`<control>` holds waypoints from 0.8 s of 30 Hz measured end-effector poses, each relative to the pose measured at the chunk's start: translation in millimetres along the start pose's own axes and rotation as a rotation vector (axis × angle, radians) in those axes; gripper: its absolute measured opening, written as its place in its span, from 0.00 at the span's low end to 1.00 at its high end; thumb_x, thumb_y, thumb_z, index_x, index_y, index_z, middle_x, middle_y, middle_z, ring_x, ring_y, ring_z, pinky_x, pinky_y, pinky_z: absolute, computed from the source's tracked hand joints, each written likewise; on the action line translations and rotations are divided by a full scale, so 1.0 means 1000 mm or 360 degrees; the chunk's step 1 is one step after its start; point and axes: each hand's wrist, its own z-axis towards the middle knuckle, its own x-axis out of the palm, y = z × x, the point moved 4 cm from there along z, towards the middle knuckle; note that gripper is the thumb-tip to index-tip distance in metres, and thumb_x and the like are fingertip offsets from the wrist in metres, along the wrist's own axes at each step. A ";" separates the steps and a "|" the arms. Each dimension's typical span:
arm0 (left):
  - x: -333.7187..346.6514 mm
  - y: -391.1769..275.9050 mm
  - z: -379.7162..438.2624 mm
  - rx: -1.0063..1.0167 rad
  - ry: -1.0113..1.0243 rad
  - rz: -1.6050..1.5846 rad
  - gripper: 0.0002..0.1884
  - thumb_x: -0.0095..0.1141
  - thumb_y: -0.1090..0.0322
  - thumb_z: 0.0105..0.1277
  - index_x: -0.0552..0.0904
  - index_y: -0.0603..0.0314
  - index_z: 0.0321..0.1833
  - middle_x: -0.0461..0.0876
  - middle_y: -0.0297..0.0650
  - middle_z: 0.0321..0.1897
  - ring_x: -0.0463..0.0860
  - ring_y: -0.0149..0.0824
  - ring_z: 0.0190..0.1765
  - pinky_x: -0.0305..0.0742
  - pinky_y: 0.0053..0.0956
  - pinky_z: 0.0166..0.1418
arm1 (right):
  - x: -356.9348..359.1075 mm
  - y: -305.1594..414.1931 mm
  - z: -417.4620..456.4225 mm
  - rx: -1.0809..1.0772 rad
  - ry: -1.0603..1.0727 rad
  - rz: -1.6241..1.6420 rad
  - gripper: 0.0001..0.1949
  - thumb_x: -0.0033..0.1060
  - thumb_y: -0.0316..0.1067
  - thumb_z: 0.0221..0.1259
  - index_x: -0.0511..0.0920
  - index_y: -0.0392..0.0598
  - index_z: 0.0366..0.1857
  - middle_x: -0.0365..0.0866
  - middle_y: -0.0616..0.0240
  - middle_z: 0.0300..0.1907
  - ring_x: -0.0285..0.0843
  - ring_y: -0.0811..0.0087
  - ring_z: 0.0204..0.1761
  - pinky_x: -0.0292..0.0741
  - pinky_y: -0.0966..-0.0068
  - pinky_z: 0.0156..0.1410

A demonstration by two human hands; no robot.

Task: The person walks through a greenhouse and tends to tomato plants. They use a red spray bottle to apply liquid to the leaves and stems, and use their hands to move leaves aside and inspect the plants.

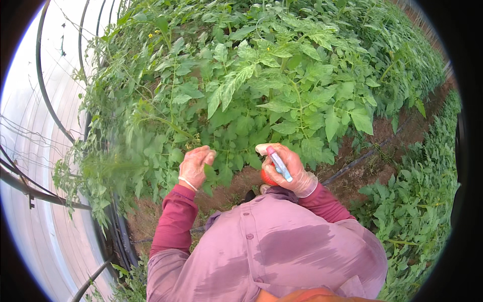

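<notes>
Tomato plants (241, 83) with dense green leaves stand before me. My left hand (195, 165), in a thin translucent glove, is raised beside the leaves with its fingers drawn together; whether it pinches a leaf or stem cannot be told. Just above it is a small cluster of yellowish blossoms (193, 141). My right hand (289, 168), gloved too, holds a small pink-capped tube or pen-like item (279, 164) with a pale blue end, slanting across the fingers. A red round object (267, 177) shows partly behind and below that hand; what it is cannot be told.
Curved hoops (41, 75) and plastic sheeting (49, 230) of a greenhouse bound the left side. A black pipe or hose (349, 168) runs along the brown soil at right. Another row of plants (407, 211) grows at the lower right, and wires cross at far left.
</notes>
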 end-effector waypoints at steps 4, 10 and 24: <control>-0.011 -0.123 0.093 0.0639 -0.0087 0.0372 0.10 0.57 0.65 0.68 0.86 0.56 0.49 0.84 0.43 0.51 0.79 0.49 0.58 0.75 0.40 0.62 | -0.004 0.018 0.005 -0.0424 0.0122 -0.0926 0.22 0.60 0.25 0.55 0.74 0.49 0.56 0.79 0.63 0.42 0.80 0.67 0.37 0.79 0.74 0.43; 0.026 -0.180 0.208 0.1113 0.0276 0.0856 0.09 0.51 0.63 0.65 0.81 0.58 0.33 0.83 0.41 0.32 0.82 0.51 0.36 0.78 0.46 0.42 | 0.010 0.040 0.015 -0.0639 0.0262 -0.1420 0.23 0.60 0.27 0.53 0.74 0.53 0.57 0.80 0.63 0.48 0.81 0.59 0.46 0.80 0.70 0.50; 0.052 -0.179 0.249 0.1431 0.0050 0.1310 0.26 0.52 0.60 0.51 0.75 0.54 0.57 0.77 0.52 0.53 0.77 0.57 0.57 0.68 0.54 0.64 | -0.012 0.077 0.056 -0.0879 0.0386 -0.1555 0.25 0.60 0.29 0.53 0.72 0.46 0.59 0.76 0.55 0.57 0.78 0.53 0.55 0.78 0.66 0.58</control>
